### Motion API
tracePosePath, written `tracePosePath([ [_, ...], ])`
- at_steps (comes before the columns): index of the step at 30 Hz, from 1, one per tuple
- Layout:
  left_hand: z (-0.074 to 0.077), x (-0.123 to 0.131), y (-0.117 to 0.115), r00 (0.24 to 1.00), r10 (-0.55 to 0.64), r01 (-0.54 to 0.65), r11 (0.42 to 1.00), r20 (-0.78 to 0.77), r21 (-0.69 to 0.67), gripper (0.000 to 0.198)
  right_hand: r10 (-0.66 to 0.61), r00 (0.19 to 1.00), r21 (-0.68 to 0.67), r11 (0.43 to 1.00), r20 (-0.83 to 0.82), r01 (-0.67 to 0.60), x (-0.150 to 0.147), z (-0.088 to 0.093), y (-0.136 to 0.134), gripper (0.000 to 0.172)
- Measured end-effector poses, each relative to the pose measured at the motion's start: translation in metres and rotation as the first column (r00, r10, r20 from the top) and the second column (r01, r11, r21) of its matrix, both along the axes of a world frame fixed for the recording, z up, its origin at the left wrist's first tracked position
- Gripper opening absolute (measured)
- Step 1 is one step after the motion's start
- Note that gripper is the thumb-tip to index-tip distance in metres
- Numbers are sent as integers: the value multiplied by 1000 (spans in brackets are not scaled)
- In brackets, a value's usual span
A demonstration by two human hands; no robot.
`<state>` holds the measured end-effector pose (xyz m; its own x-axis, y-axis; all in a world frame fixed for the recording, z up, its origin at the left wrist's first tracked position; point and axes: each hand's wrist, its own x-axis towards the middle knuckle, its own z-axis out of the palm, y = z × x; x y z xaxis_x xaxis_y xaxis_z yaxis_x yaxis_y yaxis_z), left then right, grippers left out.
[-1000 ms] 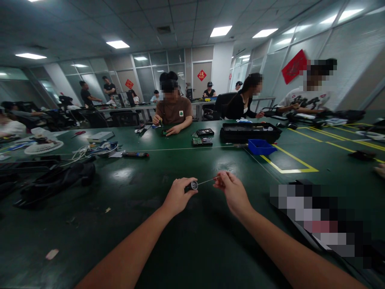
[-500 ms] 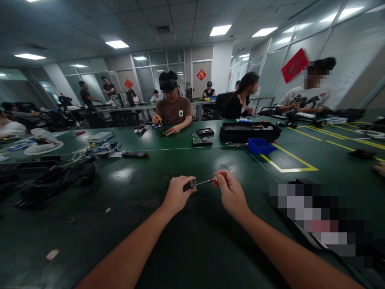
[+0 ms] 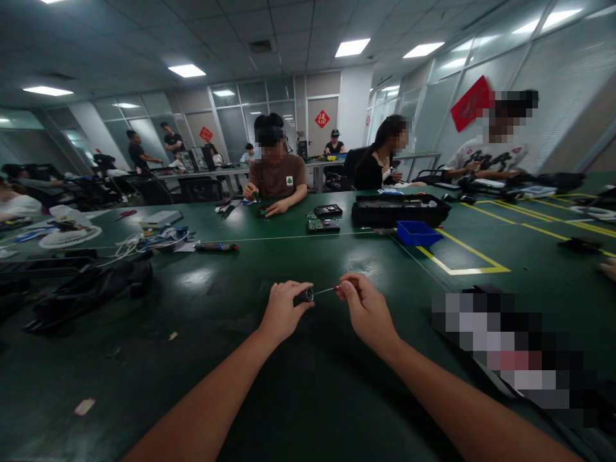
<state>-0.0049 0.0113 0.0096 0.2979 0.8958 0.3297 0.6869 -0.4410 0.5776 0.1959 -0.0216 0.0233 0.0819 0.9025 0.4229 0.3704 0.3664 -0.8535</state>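
Pinching black cylinder (image 3: 304, 295) in left hand (image 3: 283, 312), screwdriver (image 3: 326, 290) beside it in right hand (image 3: 368, 312); with “福” readable on red poster (image 3: 322, 119) beyond cylinder.

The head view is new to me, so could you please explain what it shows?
No machine here: a person works with two bare hands, filmed by a camera worn on the head, looking forward and down. The left hand holds a small, black, round-ended cylinder. The right hand grips a thin, metal-shafted tool, pointed at the cylinder's end; whether they touch is too small to tell. On the dark-green, smooth-topped table, farther off, are an open, blue bin and a long, black, rectangular tray.
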Motion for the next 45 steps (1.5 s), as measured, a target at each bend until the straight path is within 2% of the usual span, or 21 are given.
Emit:
tracePosePath([
  [9,-1,0,1,999,7,-9,999,-42,-32,38,-84,996,38,996,1,84,3,1,1,24],
  [14,-3,0,2,999,0,-1,1000,-42,-28,38,-19,999,21,1000,26,19,4,1,2,23],
  [23,-5,-2,3,999,-2,1,999,-36,-41,38,-12,997,25,1000,71,11,5,1,2,22],
  [27,-7,-1,3,999,7,-5,998,41,-65,36,-30,997,21,999,65,29,5,0,3,22],
  [32,-2,0,3,986,42,-27,995,162,-93,24,-78,996,46,996,-30,80,6,-1,4,25],
  [38,10,3,2,977,-15,52,984,213,-172,38,-78,995,94,992,-65,84,6,2,2,24],
  [41,16,10,1,985,-62,90,980,159,-179,28,-76,995,115,990,-63,82,6,2,2,23],
  [45,21,22,2,986,-159,148,971,-42,-190,25,-73,995,113,990,-62,80,7,0,3,23],
])
